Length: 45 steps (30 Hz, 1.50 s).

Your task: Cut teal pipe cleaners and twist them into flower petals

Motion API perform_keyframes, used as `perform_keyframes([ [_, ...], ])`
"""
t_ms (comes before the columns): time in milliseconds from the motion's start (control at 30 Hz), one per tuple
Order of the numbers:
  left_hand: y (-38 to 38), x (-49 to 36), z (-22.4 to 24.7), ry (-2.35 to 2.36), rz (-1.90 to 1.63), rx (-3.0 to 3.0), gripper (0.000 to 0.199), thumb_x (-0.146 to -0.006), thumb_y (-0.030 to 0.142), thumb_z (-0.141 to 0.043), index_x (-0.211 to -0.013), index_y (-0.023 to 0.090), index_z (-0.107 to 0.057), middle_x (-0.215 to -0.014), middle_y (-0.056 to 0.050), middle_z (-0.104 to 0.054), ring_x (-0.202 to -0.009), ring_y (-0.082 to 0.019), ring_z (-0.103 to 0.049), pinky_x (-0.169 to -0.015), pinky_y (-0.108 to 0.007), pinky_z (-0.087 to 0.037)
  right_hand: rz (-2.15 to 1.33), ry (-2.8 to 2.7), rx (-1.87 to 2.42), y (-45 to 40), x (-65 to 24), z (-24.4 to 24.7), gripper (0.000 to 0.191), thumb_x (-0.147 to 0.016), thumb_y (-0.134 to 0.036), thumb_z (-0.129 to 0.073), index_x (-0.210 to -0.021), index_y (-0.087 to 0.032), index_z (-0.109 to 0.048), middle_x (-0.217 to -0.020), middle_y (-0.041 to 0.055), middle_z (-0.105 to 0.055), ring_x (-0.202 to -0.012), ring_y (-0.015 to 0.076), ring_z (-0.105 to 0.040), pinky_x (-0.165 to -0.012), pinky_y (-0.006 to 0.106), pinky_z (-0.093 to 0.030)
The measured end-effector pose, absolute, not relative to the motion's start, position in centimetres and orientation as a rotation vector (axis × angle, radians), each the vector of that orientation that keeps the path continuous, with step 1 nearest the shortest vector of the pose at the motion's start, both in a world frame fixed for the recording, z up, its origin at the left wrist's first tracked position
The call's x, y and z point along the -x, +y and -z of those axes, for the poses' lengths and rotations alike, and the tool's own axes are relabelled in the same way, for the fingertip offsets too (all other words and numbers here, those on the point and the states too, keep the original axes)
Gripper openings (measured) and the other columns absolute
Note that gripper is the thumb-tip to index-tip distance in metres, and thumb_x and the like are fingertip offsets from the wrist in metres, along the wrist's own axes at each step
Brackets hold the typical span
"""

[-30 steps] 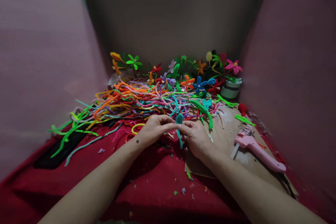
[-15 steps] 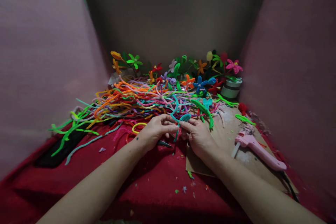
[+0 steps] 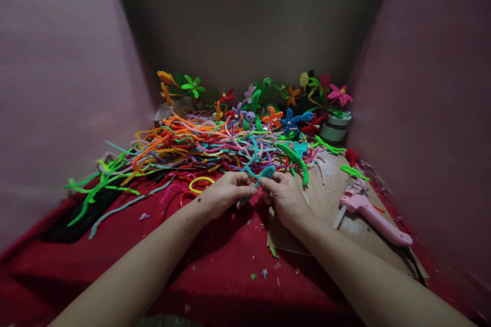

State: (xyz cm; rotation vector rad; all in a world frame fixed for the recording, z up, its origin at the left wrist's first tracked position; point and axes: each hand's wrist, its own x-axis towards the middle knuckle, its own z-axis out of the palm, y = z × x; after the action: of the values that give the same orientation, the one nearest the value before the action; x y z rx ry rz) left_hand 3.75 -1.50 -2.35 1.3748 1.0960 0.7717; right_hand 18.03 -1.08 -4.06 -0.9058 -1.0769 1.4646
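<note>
Near the middle of the view, a teal fuzzy stem piece with a leaf-shaped loop is held between both hands. My left hand pinches the thin teal stem from the left, with its fingers closed. From the right, my right hand grips the base of the loop between thumb and fingers. The fingertips of the two hands are almost touching. A teal strand rises from the held piece and curves over the pile behind.
A heap of colourful fuzzy stems lies behind my hands, with finished flowers and a pot at the back. Yellow-handled scissors are beside my left hand. A pink glue gun rests on cardboard to the right.
The whole view has shifted slightly, so the table items appear a little further left. The teal piece has tilted in my fingers, and the scissors' dark tip is now hidden by my left hand.
</note>
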Motion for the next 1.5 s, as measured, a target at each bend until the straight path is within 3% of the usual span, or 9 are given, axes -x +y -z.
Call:
perform_keyframes([
  [133, -1.7, -3.6, 2.2, 1.05, -0.716, -1.353, 0.019, -0.072, 0.032, -0.059, -0.07, 0.014, -0.053, -0.055, 0.002, -0.053, -0.042, -0.007, -0.044, -0.04, -0.019, -0.031, -1.427, -1.081, 0.91, -0.8, -18.1, 4.1, 0.021, -0.065, -0.026, -0.061, -0.052, -0.017, -0.047, -0.038, -0.0072, -0.042, -0.034, 0.0064, -0.035, -0.037, 0.021, -0.026],
  [300, -1.6, -3.5, 2.2, 1.099, -0.719, -1.398, 0.02, -0.073, 0.032, -0.059, -0.067, 0.015, -0.051, -0.047, 0.007, -0.044, -0.036, -0.003, -0.031, -0.035, -0.017, -0.022, -1.419, -1.104, 0.938, -0.7, -18.2, 4.0, 0.017, -0.064, -0.021, -0.059, -0.052, -0.017, -0.048, -0.037, -0.0072, -0.044, -0.034, 0.0067, -0.037, -0.037, 0.021, -0.028],
  [533, -1.5, -3.6, 2.2, 1.049, -0.95, -1.367, 0.023, -0.07, 0.031, -0.065, -0.086, 0.016, -0.057, -0.066, 0.003, -0.058, -0.051, -0.006, -0.049, -0.047, -0.017, -0.037, -1.59, -1.038, 0.87, -0.8, -18.2, 4.0, 0.01, -0.062, -0.023, -0.061, -0.066, -0.015, -0.056, -0.047, -0.005, -0.052, -0.037, 0.0079, -0.044, -0.038, 0.021, -0.035],
  [700, -1.9, -4.0, 2.1, 1.111, -1.064, -1.247, 0.022, -0.069, 0.035, -0.065, -0.071, 0.015, -0.054, -0.059, 0.005, -0.053, -0.047, -0.007, -0.047, -0.045, -0.019, -0.038, -1.504, -1.175, 0.939, -1.2, -18.1, 3.7, 0.01, -0.066, -0.024, -0.058, -0.062, -0.016, -0.053, -0.045, -0.0056, -0.049, -0.036, 0.0083, -0.044, -0.037, 0.021, -0.035],
  [933, -1.9, -4.4, 1.8, 1.263, -1.05, -1.338, 0.021, -0.068, 0.025, -0.062, -0.056, 0.015, -0.047, -0.047, 0.007, -0.044, -0.043, -0.005, -0.037, -0.041, -0.018, -0.03, -1.229, -1.431, 1.141, -1.2, -18.6, 3.3, 0.012, -0.064, -0.019, -0.053, -0.052, -0.016, -0.052, -0.04, -0.0068, -0.044, -0.037, 0.0064, -0.037, -0.038, 0.02, -0.027],
  [1100, -2.1, -4.7, 1.7, 1.298, -1.034, -1.306, 0.021, -0.069, 0.024, -0.058, -0.055, 0.017, -0.044, -0.045, 0.007, -0.041, -0.04, -0.005, -0.033, -0.04, -0.019, -0.027, -1.464, -1.246, 1.059, -1.2, -18.5, 3.3, 0.016, -0.06, -0.021, -0.055, -0.049, -0.017, -0.046, -0.037, -0.0081, -0.038, -0.033, 0.0044, -0.028, -0.035, 0.021, -0.019],
  [1233, -2.5, -4.8, 2.0, 1.4, -1.103, -1.659, 0.02, -0.073, 0.025, -0.055, -0.056, 0.017, -0.046, -0.051, 0.005, -0.042, -0.047, -0.008, -0.038, -0.048, -0.021, -0.032, -1.592, -1.084, 0.995, -1.3, -18.2, 3.4, 0.017, -0.057, -0.019, -0.056, -0.047, -0.018, -0.043, -0.036, -0.009, -0.033, -0.031, 0.0036, -0.022, -0.033, 0.021, -0.014],
  [1333, -2.7, -4.5, 2.6, 1.38, -1.165, -2.304, 0.015, -0.076, 0.02, -0.05, -0.062, 0.016, -0.052, -0.061, 0.0, -0.051, -0.061, -0.012, -0.045, -0.06, -0.026, -0.037, -1.599, -1.044, 0.988, -1.3, -18.1, 3.6, 0.018, -0.055, -0.018, -0.056, -0.045, -0.018, -0.04, -0.036, -0.0096, -0.03, -0.032, 0.0033, -0.021, -0.033, 0.021, -0.012],
  [1500, -2.3, -3.9, 3.1, 1.098, -0.973, -2.981, 0.021, -0.083, 0.016, -0.042, -0.069, 0.015, -0.058, -0.069, -0.006, -0.057, -0.067, -0.015, -0.046, -0.067, -0.031, -0.037, -1.599, -1.018, 0.935, -1.0, -18.1, 4.1, 0.017, -0.054, -0.015, -0.053, -0.046, -0.018, -0.039, -0.038, -0.0101, -0.028, -0.033, 0.0029, -0.02, -0.035, 0.02, -0.011],
])
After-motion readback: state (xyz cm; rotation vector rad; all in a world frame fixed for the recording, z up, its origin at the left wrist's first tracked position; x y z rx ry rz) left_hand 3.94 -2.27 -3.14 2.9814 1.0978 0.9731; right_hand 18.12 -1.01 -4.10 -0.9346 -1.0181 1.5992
